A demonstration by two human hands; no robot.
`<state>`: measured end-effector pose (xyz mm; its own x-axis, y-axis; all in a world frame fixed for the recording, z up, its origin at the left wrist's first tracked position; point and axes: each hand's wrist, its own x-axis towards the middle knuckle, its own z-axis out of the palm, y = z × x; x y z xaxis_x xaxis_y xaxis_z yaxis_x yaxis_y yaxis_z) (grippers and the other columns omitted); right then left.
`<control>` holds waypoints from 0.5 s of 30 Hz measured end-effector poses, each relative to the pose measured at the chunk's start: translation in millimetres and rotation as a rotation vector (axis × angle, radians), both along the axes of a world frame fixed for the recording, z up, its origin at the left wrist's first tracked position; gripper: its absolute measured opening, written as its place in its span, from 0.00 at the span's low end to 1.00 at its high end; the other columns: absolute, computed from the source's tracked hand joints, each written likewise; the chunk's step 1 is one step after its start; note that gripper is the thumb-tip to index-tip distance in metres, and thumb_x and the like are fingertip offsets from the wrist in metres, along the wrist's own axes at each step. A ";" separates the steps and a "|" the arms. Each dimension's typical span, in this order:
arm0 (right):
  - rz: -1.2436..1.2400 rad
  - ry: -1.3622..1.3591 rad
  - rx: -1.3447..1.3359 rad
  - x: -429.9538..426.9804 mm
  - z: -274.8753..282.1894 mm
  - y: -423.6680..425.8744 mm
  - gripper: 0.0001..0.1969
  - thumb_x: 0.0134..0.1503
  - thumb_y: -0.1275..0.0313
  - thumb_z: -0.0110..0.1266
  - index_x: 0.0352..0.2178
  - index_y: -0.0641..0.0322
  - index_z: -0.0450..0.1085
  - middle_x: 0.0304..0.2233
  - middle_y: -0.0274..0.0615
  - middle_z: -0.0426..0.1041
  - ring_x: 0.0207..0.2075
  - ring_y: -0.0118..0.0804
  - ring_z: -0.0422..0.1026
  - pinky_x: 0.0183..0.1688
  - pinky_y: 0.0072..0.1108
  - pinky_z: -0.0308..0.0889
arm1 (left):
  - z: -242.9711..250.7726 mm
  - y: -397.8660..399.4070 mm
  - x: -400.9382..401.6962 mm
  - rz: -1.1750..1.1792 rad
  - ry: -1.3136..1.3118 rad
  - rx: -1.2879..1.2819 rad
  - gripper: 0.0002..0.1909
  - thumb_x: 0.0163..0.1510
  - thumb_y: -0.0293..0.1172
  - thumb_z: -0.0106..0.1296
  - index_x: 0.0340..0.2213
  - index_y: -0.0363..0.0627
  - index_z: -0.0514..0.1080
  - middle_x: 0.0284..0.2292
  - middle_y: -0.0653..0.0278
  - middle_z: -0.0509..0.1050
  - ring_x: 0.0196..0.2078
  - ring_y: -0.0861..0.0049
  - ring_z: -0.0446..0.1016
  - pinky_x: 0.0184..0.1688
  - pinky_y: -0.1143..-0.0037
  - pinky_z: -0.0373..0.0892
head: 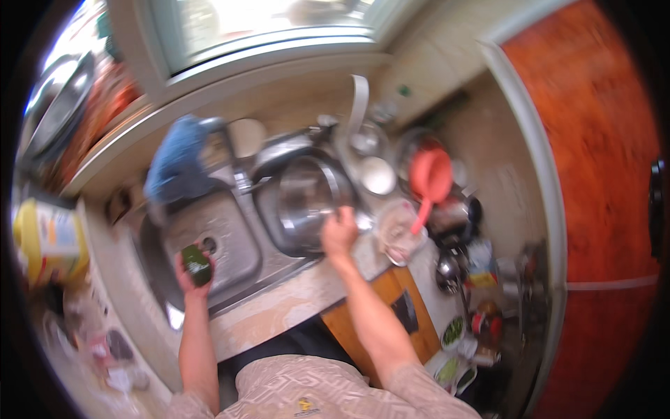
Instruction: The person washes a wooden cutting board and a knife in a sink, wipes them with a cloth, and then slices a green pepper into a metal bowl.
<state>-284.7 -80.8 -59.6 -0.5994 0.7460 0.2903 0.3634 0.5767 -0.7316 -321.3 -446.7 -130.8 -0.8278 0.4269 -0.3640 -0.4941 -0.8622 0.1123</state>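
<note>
My left hand [192, 280] holds a dark green object [196, 265], perhaps a piece of vegetable, over the near edge of the left sink basin [209, 220]. Its fingers curl around the sides. My right hand [340, 233] grips the near right rim of a round metal pan or bowl [309, 196] that sits in the right basin. The faucet [242, 179] stands between the basins. A blue cloth [180, 157] hangs behind the left basin. The picture is blurred, so details inside the metal vessel cannot be told.
Right of the sink are a white bowl [377, 176], a red ladle-like scoop [430, 175] and a plastic bag [399, 230] with pale contents. A wooden board [413, 314] lies on the near right counter, with small dishes of chopped greens [453, 332] beyond. A yellow container [51, 242] stands far left.
</note>
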 end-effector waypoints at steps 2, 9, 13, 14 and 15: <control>-0.092 -0.122 -0.180 -18.3 -23.5 -10.0 0.06 0.48 0.72 0.53 0.26 0.62 0.66 0.23 0.53 0.71 0.27 0.56 0.71 0.32 0.39 0.64 | 12.7 -4.8 5.3 0.007 0.035 -0.055 0.34 0.56 0.57 0.41 0.54 0.44 0.60 0.41 0.61 0.74 0.45 0.64 0.73 0.50 0.57 0.67; -0.307 -0.272 -0.761 -11.3 -53.8 -1.3 0.13 0.46 0.69 0.55 0.29 0.70 0.69 0.28 0.52 0.74 0.33 0.48 0.75 0.40 0.33 0.67 | 30.1 11.7 7.4 -0.167 0.049 0.068 0.37 0.55 0.57 0.44 0.58 0.45 0.55 0.45 0.58 0.71 0.44 0.66 0.72 0.46 0.65 0.70; -0.112 -0.535 -1.023 -13.9 -8.0 -14.6 0.18 0.47 0.67 0.54 0.33 0.76 0.71 0.31 0.57 0.74 0.38 0.52 0.75 0.43 0.33 0.69 | 28.8 7.9 0.1 -0.192 0.035 -0.162 0.33 0.56 0.55 0.45 0.55 0.45 0.59 0.43 0.59 0.72 0.42 0.67 0.73 0.44 0.67 0.71; -0.136 -0.657 -0.727 -0.8 -44.3 -8.2 0.21 0.48 0.62 0.54 0.37 0.73 0.69 0.42 0.63 0.69 0.46 0.55 0.70 0.49 0.38 0.65 | 34.0 24.8 -2.1 -0.227 0.012 -0.192 0.29 0.57 0.52 0.44 0.52 0.44 0.63 0.40 0.59 0.74 0.41 0.67 0.74 0.44 0.67 0.71; -0.031 -0.661 -0.724 -5.1 -22.2 -27.3 0.25 0.50 0.59 0.54 0.41 0.73 0.67 0.49 0.64 0.64 0.50 0.57 0.66 0.51 0.39 0.62 | 39.1 21.3 -4.5 -0.194 0.020 -0.212 0.29 0.57 0.52 0.44 0.52 0.44 0.63 0.40 0.59 0.74 0.41 0.67 0.74 0.44 0.67 0.71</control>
<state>-289.8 -108.1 -81.8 -0.4534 0.6295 -0.6310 0.8347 0.0517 -0.5482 -325.8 -425.4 -91.7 -0.7459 0.4940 -0.4467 -0.6433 -0.7080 0.2912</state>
